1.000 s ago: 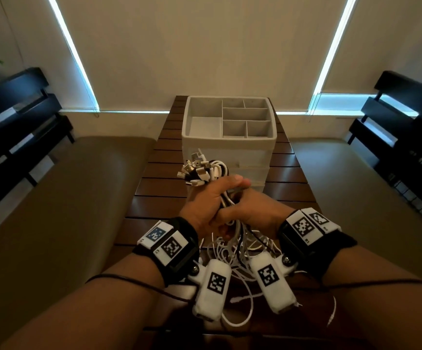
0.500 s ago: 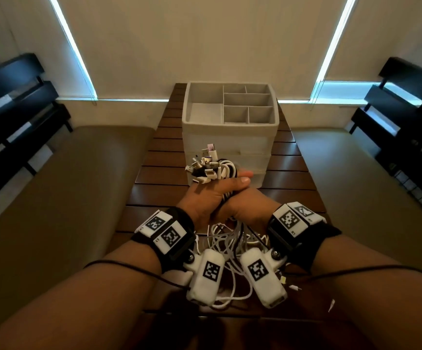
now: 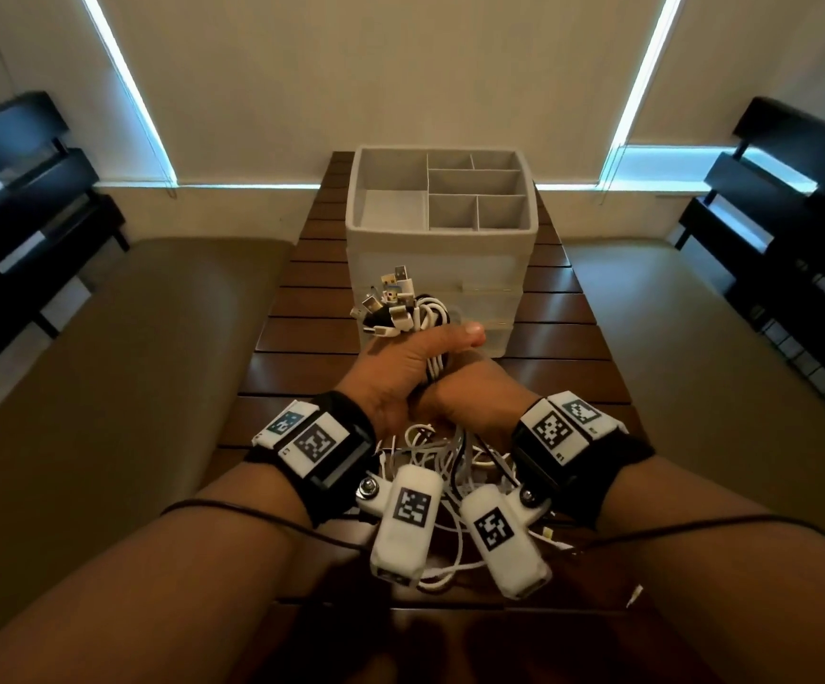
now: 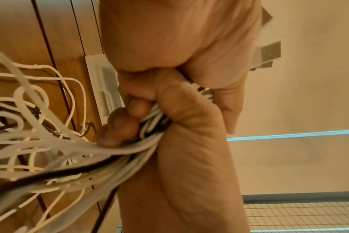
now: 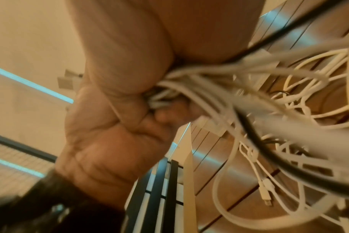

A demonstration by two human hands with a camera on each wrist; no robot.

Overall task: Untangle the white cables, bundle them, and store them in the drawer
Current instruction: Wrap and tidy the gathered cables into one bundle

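Observation:
Both hands hold one bundle of white cables, with a few black ones in it, just in front of the white drawer unit. My left hand grips the bundle from above, thumb across it, and a cluster of USB plugs sticks up past its fingers. My right hand grips the same bundle just below. The loose cable ends hang in a tangle under both wrists onto the table. In the left wrist view my left fingers curl round the strands. The right wrist view shows the cables leaving my right fist.
The drawer unit stands on a dark slatted wooden table; its top tray has several empty compartments, and its front drawers look pushed in. Beige floor lies on both sides. Black benches stand at left and right.
Both hands have carried the bundle a little up and forward, closer to the drawer unit. The hanging cable ends have lifted somewhat. Both grips are unchanged.

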